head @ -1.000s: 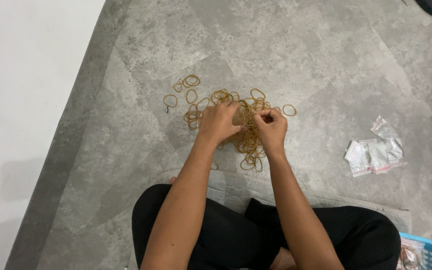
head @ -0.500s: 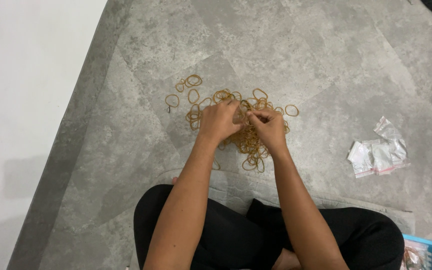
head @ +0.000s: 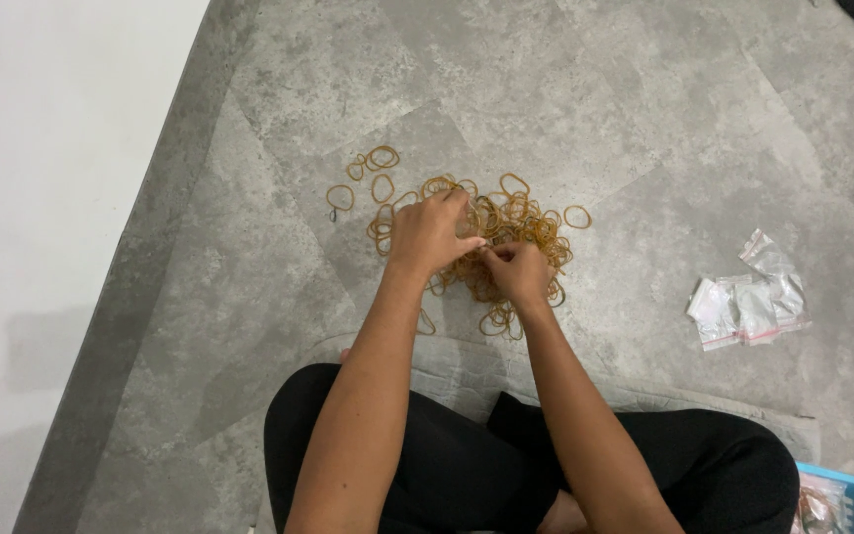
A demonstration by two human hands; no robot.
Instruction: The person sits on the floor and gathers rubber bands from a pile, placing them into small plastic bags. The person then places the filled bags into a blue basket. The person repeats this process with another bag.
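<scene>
A loose heap of tan rubber bands [head: 521, 220] lies spread on the grey floor in front of me. My left hand [head: 429, 234] rests over the left part of the heap, fingers curled and pinching bands. My right hand [head: 518, 272] sits just right of it, low on the heap, fingers closed on bands too. The two hands almost touch at the fingertips. A few single bands [head: 382, 158] lie apart at the upper left of the heap.
Several small clear plastic bags [head: 751, 302] lie on the floor to the right. A blue basket corner [head: 840, 502] shows at the bottom right. My crossed legs in black trousers [head: 467, 455] fill the bottom. A white wall [head: 51, 198] runs along the left.
Both hands have stayed on the heap, the right hand drawing slightly down and toward me. The view has shifted a little.
</scene>
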